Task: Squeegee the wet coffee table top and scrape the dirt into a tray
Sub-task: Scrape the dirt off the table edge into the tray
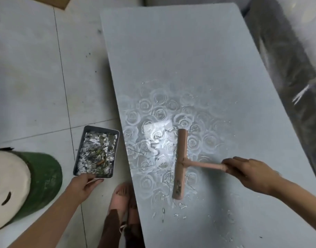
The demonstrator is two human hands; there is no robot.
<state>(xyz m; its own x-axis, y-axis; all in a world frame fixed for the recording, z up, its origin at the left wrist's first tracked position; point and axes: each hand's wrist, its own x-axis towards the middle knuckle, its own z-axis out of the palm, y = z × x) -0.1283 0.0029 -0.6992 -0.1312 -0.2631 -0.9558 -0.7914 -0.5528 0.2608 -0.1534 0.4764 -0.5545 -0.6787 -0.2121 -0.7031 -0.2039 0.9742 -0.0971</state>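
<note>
A pink squeegee (pixel 180 163) lies blade-down on the wet grey coffee table top (pixel 189 59), over a patch with a rose pattern. My right hand (pixel 246 169) is shut on the end of its handle, at the table's near right. Water drops and bits of dirt (pixel 164 212) lie just in front of the blade's near end. A dark rectangular tray (pixel 96 151) holding wet dirt and scraps hangs beside the table's left edge, lower than the top. My left hand (pixel 83 185) grips the tray's near rim.
A green stool with a white seat (pixel 19 183) stands on the tiled floor at the lower left. My foot in a pink sandal (pixel 120 197) is beside the table's near left edge. A dark plastic-covered shape (pixel 287 59) runs along the table's right side.
</note>
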